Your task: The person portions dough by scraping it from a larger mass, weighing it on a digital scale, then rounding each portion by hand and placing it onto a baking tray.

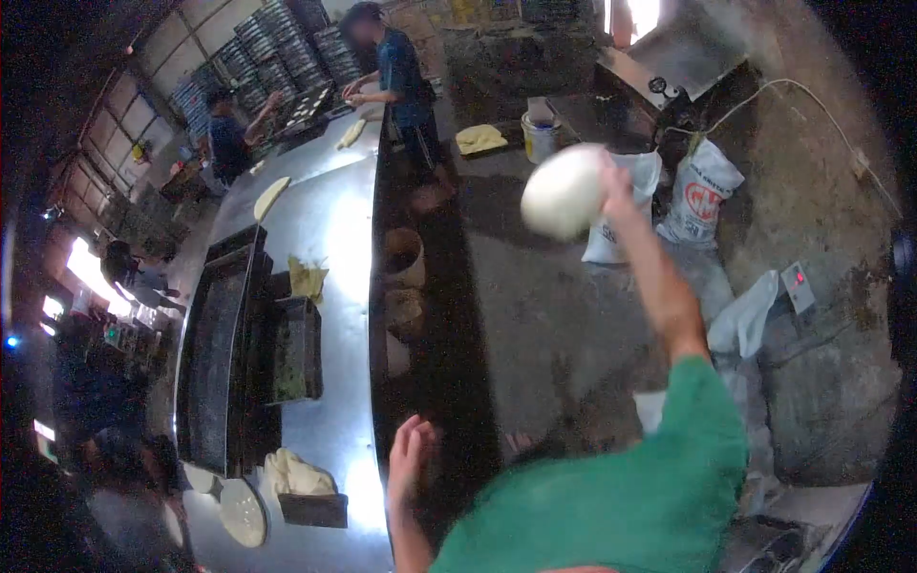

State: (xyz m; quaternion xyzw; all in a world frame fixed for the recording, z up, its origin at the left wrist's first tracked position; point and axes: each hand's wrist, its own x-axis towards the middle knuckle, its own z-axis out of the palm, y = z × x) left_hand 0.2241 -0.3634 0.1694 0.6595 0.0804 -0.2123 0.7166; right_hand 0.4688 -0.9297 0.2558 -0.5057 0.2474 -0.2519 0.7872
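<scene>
A pale rounded lump of dough [562, 191], blurred by motion, is held up by my right hand [614, 186] at the end of my outstretched arm. It hangs in view over the floor, in front of the white sacks. My left hand [412, 456] is beside the near right edge of the metal table [346, 382], fingers apart and nothing in them. On the table's near end, a heap of dough [298, 474] rests at a dark metal block [313, 510], with a flat round piece of dough [242, 513] to its left.
Dark trays [218, 363] stand on the table, with long dough pieces [271, 198] farther along. Two people work at its far end; others are at the left. White sacks [702, 196], a bucket [541, 136] and a slab of dough [480, 139] are on the right side.
</scene>
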